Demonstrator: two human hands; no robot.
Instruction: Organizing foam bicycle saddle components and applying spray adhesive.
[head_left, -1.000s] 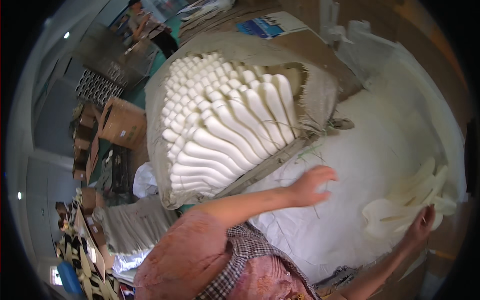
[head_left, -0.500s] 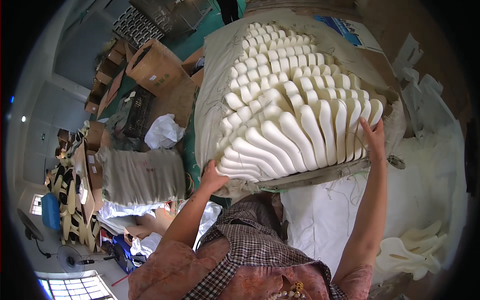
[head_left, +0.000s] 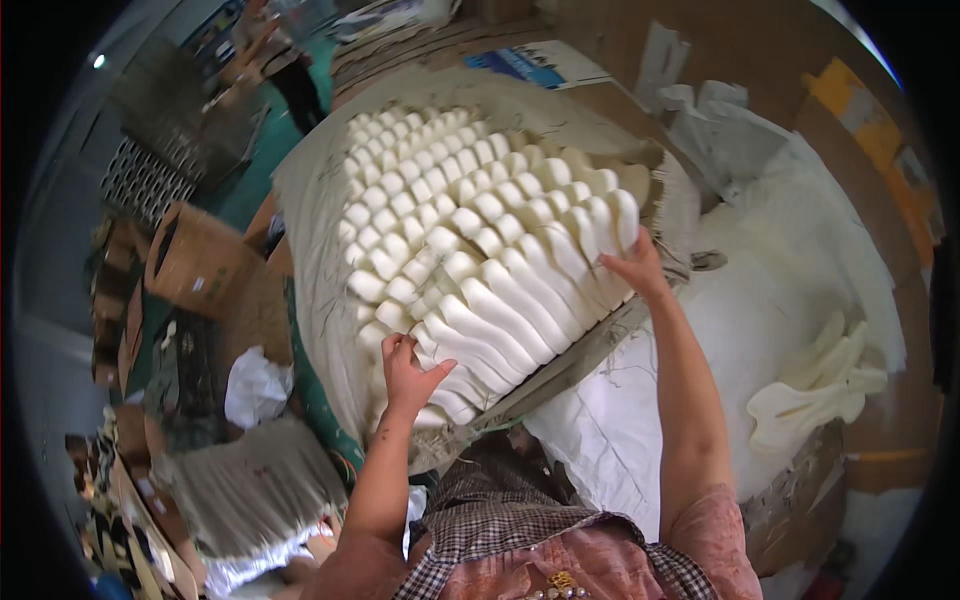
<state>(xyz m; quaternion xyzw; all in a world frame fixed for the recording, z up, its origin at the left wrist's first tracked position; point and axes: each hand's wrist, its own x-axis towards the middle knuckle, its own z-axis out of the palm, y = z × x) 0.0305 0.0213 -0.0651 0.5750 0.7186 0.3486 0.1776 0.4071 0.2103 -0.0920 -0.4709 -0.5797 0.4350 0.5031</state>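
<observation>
Through my remote feed I record white, round-ended pieces (head_left: 500, 310) packed in close rows inside the opened grey-beige sack (head_left: 318, 225). Toward the sack's far side, mainly rounded ends show; along its near edge, long sides are exposed, steeper right, flatter left.

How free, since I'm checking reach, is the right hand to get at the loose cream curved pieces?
Probably yes: beyond the beige cloth sack, only white sheeting seems between the right hand and those pieces.

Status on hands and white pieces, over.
Left hand on white pieces. Right hand at front row's right end. Pieces packed in open sack. Nothing visibly blocking either hand.
</observation>
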